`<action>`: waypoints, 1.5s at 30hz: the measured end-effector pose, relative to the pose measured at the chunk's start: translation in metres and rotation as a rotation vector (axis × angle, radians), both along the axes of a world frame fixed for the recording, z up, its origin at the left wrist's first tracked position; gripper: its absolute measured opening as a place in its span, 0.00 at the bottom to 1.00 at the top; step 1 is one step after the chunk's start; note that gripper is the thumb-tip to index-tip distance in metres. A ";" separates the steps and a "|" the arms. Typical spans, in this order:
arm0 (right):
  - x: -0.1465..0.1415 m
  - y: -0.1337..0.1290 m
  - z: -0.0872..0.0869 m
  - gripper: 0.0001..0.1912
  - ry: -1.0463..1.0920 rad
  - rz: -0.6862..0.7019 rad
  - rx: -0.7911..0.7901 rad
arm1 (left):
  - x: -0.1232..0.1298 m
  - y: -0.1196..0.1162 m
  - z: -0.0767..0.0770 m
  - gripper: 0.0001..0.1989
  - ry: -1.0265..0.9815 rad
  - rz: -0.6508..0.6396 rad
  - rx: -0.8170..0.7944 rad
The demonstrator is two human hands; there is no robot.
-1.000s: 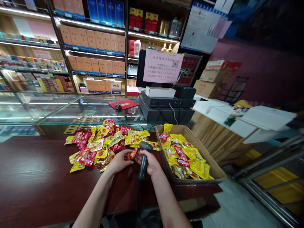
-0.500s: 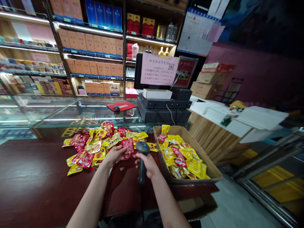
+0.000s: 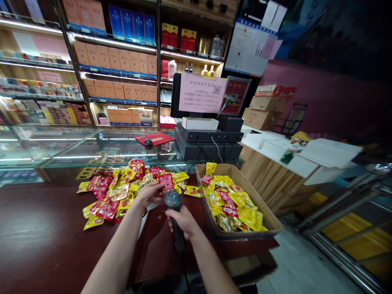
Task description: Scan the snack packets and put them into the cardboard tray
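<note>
My left hand is closed on a red snack packet, pinching it by its left edge above the table. Wrapped around the handle of a dark barcode scanner is my right hand. The scanner's head, with a small blue light on top, is just below and in front of the packet. A heap of red, yellow and gold snack packets lies to the left of and behind my left hand. To the right stands an open cardboard box holding several similar packets.
The dark red table meets a glass counter at its far side. On the counter are a black cash register, a monitor with a pink sign, and a mouse on a red mat. Boxed goods fill the shelves behind.
The scanner and my right hand have moved a little left and down, nearer my left hand. The red packet is now held slightly higher, and the view has shifted slightly.
</note>
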State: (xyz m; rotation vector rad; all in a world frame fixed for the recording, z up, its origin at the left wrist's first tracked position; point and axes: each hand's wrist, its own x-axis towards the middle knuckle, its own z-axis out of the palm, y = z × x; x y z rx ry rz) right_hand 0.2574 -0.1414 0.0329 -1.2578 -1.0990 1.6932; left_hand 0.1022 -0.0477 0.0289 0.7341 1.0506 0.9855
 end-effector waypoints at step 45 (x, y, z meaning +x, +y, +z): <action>0.103 0.016 0.050 0.13 0.450 -0.572 0.099 | 0.076 -0.010 0.070 0.47 -0.386 -0.465 0.012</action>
